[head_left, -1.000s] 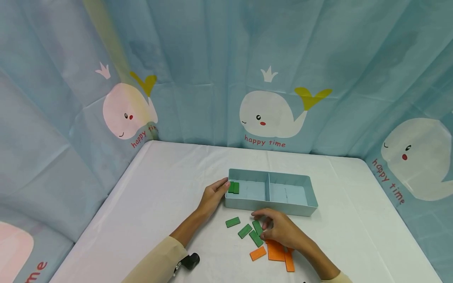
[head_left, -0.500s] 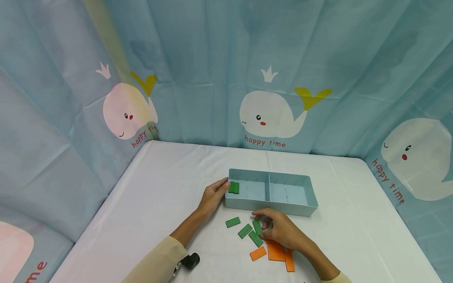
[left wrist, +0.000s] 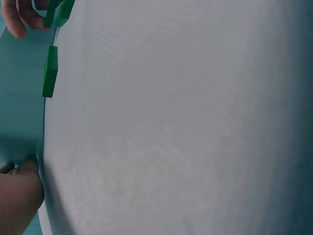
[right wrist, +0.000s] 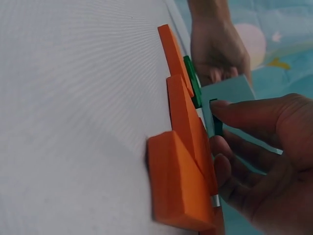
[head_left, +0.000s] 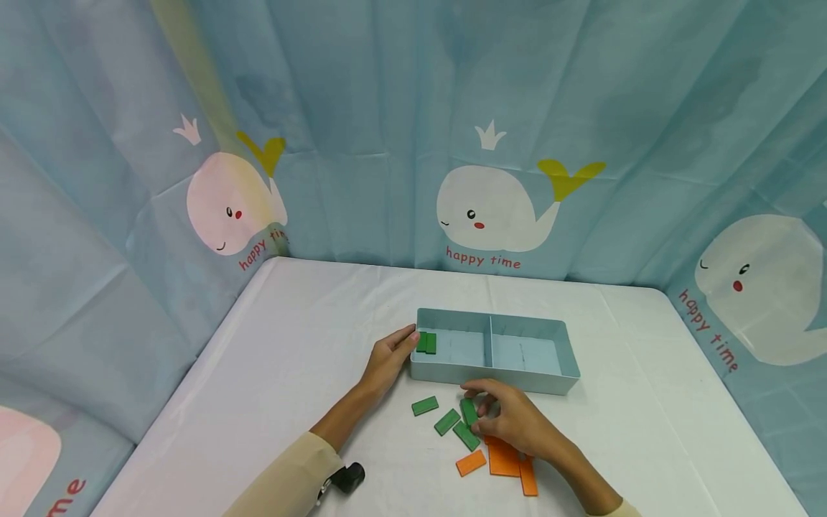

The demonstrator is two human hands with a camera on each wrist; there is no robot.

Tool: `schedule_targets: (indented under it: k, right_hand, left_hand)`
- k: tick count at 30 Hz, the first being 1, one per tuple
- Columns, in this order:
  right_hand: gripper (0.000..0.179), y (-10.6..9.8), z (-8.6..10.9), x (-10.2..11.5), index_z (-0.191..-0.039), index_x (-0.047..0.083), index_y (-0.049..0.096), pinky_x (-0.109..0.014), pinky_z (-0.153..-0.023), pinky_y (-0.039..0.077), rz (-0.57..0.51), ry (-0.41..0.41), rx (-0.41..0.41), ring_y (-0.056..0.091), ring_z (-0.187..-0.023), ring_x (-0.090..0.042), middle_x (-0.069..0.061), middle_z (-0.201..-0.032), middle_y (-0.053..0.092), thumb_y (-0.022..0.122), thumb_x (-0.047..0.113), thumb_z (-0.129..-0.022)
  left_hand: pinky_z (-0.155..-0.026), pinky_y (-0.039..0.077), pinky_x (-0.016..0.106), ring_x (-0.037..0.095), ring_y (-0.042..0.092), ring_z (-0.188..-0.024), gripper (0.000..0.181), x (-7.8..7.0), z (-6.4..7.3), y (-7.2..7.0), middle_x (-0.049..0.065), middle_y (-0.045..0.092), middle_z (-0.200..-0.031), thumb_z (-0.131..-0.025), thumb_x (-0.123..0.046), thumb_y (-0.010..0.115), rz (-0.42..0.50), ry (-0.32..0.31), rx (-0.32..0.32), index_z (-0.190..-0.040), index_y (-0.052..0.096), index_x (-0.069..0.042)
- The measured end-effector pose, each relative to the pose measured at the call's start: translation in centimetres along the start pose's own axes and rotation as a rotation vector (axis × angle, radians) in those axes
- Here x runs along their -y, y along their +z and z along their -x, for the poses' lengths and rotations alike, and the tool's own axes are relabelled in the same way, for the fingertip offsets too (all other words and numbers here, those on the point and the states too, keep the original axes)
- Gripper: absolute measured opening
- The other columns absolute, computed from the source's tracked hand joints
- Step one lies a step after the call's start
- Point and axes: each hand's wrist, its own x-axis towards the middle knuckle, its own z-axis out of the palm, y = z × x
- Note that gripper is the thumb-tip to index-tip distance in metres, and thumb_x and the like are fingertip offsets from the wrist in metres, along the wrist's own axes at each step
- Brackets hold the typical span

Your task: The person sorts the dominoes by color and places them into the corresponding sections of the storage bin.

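A light blue two-compartment box (head_left: 494, 375) lies lengthwise on the white table. My left hand (head_left: 388, 359) grips its left end, thumb at the rim and fingers along the end wall. Two green blocks (head_left: 431, 343) lie side by side in the left compartment. In front of the box, my right hand (head_left: 513, 420) pinches a small green block (head_left: 468, 411) between thumb and fingers; the right wrist view shows this block (right wrist: 215, 120) dark and edge-on. Further green blocks (head_left: 425, 406) lie loose to the left of this hand.
Orange pieces (head_left: 502, 459) of differing sizes lie under and in front of the right hand, with a separate orange block (head_left: 471, 463) to their left. A pale blue curtain (head_left: 362, 143) with whale prints closes off the table's far and side edges.
The green block at my right fingertips has shifted slightly away from me, together with the hand. My left hand and the box stay in place.
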Motion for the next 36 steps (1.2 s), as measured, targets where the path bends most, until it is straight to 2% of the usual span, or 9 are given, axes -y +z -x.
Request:
schedule_targets:
  k: [10,20,26,30,36]
  right_hand:
    - [0.060,-0.1,0.0,0.8,-0.144,0.013,0.064,-0.028,-0.082,0.061,0.006,-0.029,-0.039,0.065,-0.102,-0.018,0.004,-0.125,0.070,0.086,0.007,-0.089]
    - [0.061,-0.5,0.1,2.0,-0.147,0.013,0.062,-0.029,-0.082,0.063,-0.018,-0.036,-0.081,0.066,-0.103,-0.018,-0.002,-0.134,0.069,0.085,0.007,-0.090]
    - [0.060,-0.8,0.2,2.7,-0.147,0.015,0.062,-0.028,-0.082,0.062,-0.014,-0.060,-0.141,0.068,-0.103,-0.016,0.004,-0.132,0.069,0.084,0.010,-0.091]
    - [0.059,-0.7,0.1,3.0,-0.146,0.015,0.062,-0.028,-0.082,0.062,-0.001,-0.102,-0.187,0.068,-0.102,-0.016,0.004,-0.130,0.070,0.085,0.009,-0.091]
    - [0.058,-0.5,-0.3,3.2,-0.145,0.019,0.063,-0.027,-0.083,0.062,-0.016,-0.107,-0.238,0.068,-0.101,-0.018,0.001,-0.130,0.071,0.084,0.009,-0.092]
  left_hand:
    - [-0.127,0.036,0.048,0.032,0.041,-0.154,0.062,0.0,0.0,0.1,0.017,0.050,-0.161,-0.109,-0.038,0.061,0.000,-0.007,-0.008,-0.157,0.049,0.000]
    - [-0.127,0.035,0.048,0.032,0.041,-0.154,0.063,0.0,0.1,0.0,0.017,0.049,-0.161,-0.109,-0.039,0.062,0.001,-0.006,-0.008,-0.157,0.049,0.000]
    - [-0.127,0.036,0.048,0.032,0.042,-0.154,0.063,0.1,0.0,0.1,0.017,0.050,-0.161,-0.109,-0.040,0.062,0.001,-0.008,-0.007,-0.157,0.050,-0.001]
    - [-0.127,0.035,0.048,0.032,0.041,-0.154,0.062,0.1,0.0,0.0,0.017,0.050,-0.161,-0.109,-0.039,0.062,0.001,-0.004,-0.007,-0.157,0.050,0.000]
    - [-0.127,0.035,0.048,0.032,0.041,-0.154,0.063,0.0,0.1,0.0,0.017,0.050,-0.161,-0.109,-0.039,0.062,-0.002,-0.001,-0.007,-0.156,0.050,0.000]
